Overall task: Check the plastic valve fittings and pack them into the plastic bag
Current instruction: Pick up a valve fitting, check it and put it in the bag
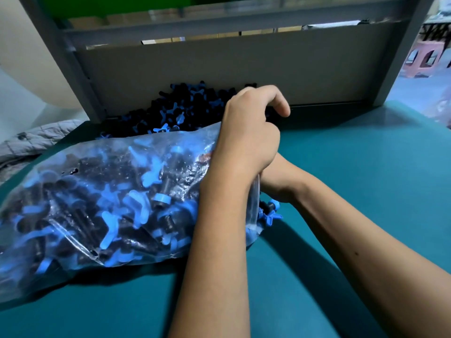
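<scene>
**Both hands at the mouth of a full bag of fittings**

A clear plastic bag (pixel 102 206) lies on its side across the left and centre of the frame on the teal bench (pixel 353 181), stuffed with black valve fittings with blue handles (pixel 136 203). Its open end points toward the middle of the frame, where both hands meet.

The left hand (pixel 246 140) reaches across from the lower centre, its fingers curled and gripping the gathered plastic at the bag's mouth. The right hand (pixel 273 176) comes in from the lower right and sits beneath the left wrist; its fingers are hidden behind the left hand and the bag, so I cannot tell how they lie or what they hold.

Just below the bag's mouth, one loose fitting (pixel 269 212) lies on the bench, touching the bag's edge. Behind the bag, in the upper centre, a heap of loose fittings (pixel 175 106) rests against a grey panel (pixel 219 69) framed by grey metal bars. A grey quilted cloth (pixel 31 140) shows at the left edge.
</scene>
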Demonstrator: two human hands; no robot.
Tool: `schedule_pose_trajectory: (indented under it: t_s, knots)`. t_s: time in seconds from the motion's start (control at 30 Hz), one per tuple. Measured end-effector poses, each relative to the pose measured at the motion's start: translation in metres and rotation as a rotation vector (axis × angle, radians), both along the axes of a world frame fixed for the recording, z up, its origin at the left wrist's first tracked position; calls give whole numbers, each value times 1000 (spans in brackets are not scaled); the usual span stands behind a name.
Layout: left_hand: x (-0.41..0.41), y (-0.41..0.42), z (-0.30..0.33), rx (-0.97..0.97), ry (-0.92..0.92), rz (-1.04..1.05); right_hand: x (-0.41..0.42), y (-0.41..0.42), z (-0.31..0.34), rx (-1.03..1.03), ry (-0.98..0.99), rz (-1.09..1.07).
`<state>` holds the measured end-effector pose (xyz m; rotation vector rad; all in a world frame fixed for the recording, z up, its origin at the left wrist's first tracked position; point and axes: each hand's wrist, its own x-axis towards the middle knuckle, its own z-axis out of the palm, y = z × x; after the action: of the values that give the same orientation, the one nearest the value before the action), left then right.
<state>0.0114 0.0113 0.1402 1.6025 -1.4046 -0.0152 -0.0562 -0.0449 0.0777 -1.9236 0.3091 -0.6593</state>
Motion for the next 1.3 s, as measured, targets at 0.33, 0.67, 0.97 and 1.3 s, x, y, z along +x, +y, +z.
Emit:
schedule_pose_trajectory:
  t_s: [0.33, 0.67, 0.97, 1.3]
  knots:
    - [26, -41, 15, 396, -145, 15, -9, -102, -30, 208, 68, -259]
    - [123, -205, 14, 945, -672, 28, 59, -255, -39, -550, 617, -727]
    - [204, -335, -32, 908, -701, 134, 94, -366, -52, -497, 842, -507]
    - [197, -380, -55, 786, -479, 65, 109, -391, -63, -583, 717, -438]
